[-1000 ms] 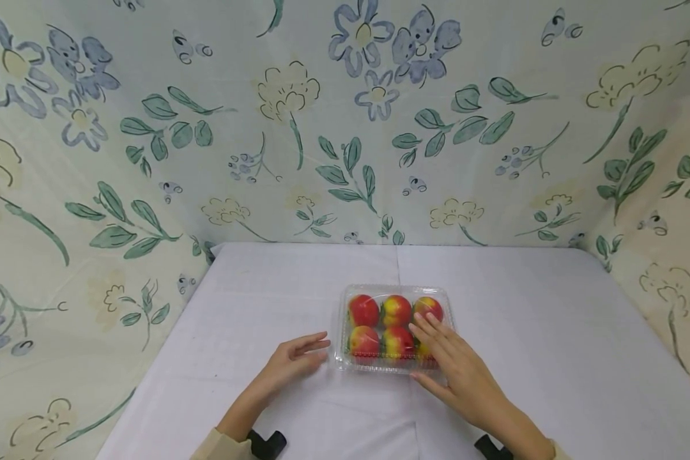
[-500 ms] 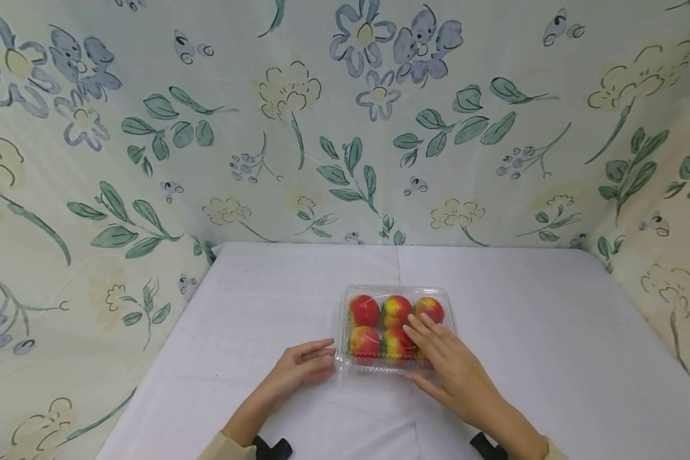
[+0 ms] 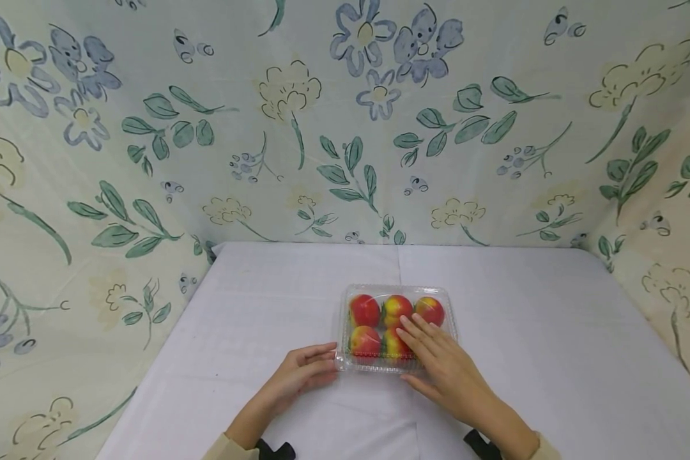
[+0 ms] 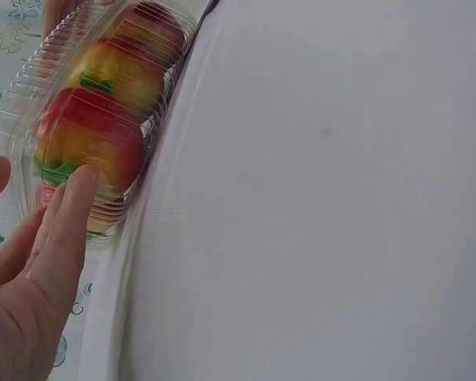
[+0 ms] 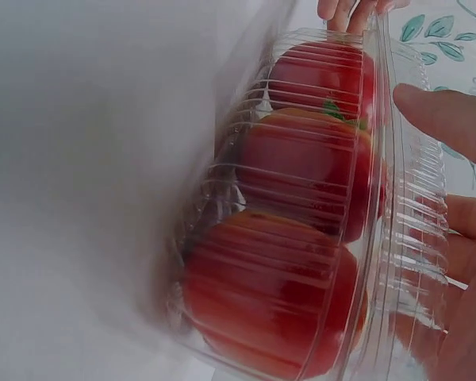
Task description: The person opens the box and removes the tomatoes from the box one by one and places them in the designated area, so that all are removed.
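Observation:
A clear plastic clamshell box (image 3: 374, 367) lies closed on the table, holding several red and yellow apples (image 3: 365, 311) in two rows. At the box's left side, my left hand (image 3: 301, 374) has its lightly bent fingers right at the wall. In the left wrist view its fingertip (image 4: 83, 182) overlaps the end of the box. My right hand (image 3: 451, 377) lies over the right part of the lid with fingers extended, covering the near right apple. Its thumb (image 5: 440, 111) is by the near rim in the right wrist view, where left fingertips (image 5: 353, 12) show at the far end.
A white cloth covers the table (image 3: 253, 287), with a crease running through the middle. Behind and at both sides hangs a floral curtain (image 3: 299, 191). Black wrist mounts (image 3: 276, 450) sit near both beige sleeves (image 3: 230, 449).
My left hand has moved right, up to the box's left side. My right hand has slid slightly left across the lid. The box stays in place.

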### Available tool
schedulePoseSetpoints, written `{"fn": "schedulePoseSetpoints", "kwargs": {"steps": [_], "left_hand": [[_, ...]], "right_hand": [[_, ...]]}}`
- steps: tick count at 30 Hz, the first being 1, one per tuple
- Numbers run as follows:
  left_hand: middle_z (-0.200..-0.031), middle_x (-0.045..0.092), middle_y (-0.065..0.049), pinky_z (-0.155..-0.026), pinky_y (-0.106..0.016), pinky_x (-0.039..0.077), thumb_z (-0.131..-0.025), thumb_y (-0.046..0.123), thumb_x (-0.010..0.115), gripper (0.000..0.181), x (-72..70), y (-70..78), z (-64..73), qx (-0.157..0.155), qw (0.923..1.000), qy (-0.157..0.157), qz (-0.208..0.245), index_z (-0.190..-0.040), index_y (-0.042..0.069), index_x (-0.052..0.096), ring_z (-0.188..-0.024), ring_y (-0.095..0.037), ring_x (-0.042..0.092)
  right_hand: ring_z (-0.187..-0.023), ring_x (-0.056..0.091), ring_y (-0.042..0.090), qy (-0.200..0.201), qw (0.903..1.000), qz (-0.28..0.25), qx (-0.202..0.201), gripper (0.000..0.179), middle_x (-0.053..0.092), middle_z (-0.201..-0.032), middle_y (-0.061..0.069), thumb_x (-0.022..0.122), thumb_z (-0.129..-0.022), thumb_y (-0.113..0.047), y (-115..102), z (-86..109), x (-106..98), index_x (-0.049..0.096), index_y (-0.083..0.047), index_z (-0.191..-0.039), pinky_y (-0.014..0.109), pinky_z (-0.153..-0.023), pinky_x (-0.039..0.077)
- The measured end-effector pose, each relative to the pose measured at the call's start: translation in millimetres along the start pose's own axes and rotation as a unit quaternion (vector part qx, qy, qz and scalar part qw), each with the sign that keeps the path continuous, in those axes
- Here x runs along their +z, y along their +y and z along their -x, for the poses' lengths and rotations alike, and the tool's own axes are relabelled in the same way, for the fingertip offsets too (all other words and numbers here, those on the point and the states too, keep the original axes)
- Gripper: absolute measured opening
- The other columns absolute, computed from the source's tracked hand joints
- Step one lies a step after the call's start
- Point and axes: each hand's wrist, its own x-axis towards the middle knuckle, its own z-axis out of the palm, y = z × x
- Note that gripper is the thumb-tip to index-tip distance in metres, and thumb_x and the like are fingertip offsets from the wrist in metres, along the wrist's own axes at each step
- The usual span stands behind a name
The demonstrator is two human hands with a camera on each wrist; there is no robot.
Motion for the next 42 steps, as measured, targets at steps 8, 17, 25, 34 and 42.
{"fn": "schedulePoseSetpoints", "kwargs": {"steps": [8, 17, 25, 34, 42], "left_hand": [[-0.129, 0.061, -0.022, -0.097, -0.040, 0.052, -0.095, 0.008, 0.067, 0.051, 0.5, -2.2, -0.3, 0.004, 0.9999, -0.009, 0.005, -0.139, -0.012, 0.049, -0.111, -0.024, 0.065], [-0.127, 0.063, -0.021, -0.094, -0.036, 0.054, -0.095, 0.009, 0.067, 0.048, -0.3, -5.9, -3.1, 0.003, 0.9999, -0.013, -0.002, -0.136, -0.012, 0.052, -0.108, -0.023, 0.067], [-0.123, 0.065, -0.022, -0.093, -0.034, 0.055, -0.094, 0.005, 0.067, 0.048, 0.6, -5.9, -3.4, 0.003, 1.0000, -0.008, 0.005, -0.135, -0.015, 0.051, -0.103, -0.020, 0.068], [-0.117, 0.068, -0.020, -0.091, -0.033, 0.055, -0.093, 0.000, 0.066, 0.046, 2.2, -3.7, -4.3, -0.002, 0.9996, -0.009, 0.025, -0.133, -0.018, 0.051, -0.100, -0.017, 0.068], [-0.110, 0.070, -0.019, -0.091, -0.032, 0.055, -0.095, 0.001, 0.065, 0.039, 2.3, -4.8, -2.9, -0.011, 0.9992, -0.012, 0.036, -0.127, -0.020, 0.054, -0.098, -0.019, 0.070]], "right_hand": [[-0.142, 0.036, 0.034, -0.021, 0.9998, 0.005, 0.004, 0.079, 0.042, -0.154, 0.012, 0.030, -0.099, -0.064, -1, -4.7, 4, 0.051, -0.004, -0.145, 0.036, -0.122, 0.017], [-0.143, 0.035, 0.032, -0.042, 0.9990, 0.014, 0.009, 0.072, 0.042, -0.154, 0.009, 0.049, -0.098, -0.059, -1, -8.0, 6, 0.050, -0.005, -0.145, 0.047, -0.116, 0.030], [-0.142, 0.036, 0.029, -0.056, 0.9980, 0.023, 0.017, 0.081, 0.042, -0.155, 0.006, 0.085, -0.077, -0.038, -4, -9.8, 6, 0.052, -0.008, -0.145, 0.041, -0.119, 0.026], [-0.140, 0.040, 0.030, -0.043, 0.9988, 0.025, -0.004, 0.080, 0.045, -0.152, 0.009, 0.086, -0.076, -0.036, -2, -10.2, 9, 0.054, -0.005, -0.142, 0.048, -0.112, 0.035], [-0.136, 0.046, 0.031, -0.025, 0.9990, 0.018, -0.030, 0.075, 0.050, -0.148, 0.010, 0.085, -0.076, -0.033, 0, -9.8, 13, 0.057, -0.004, -0.140, 0.051, -0.108, 0.039]]}}
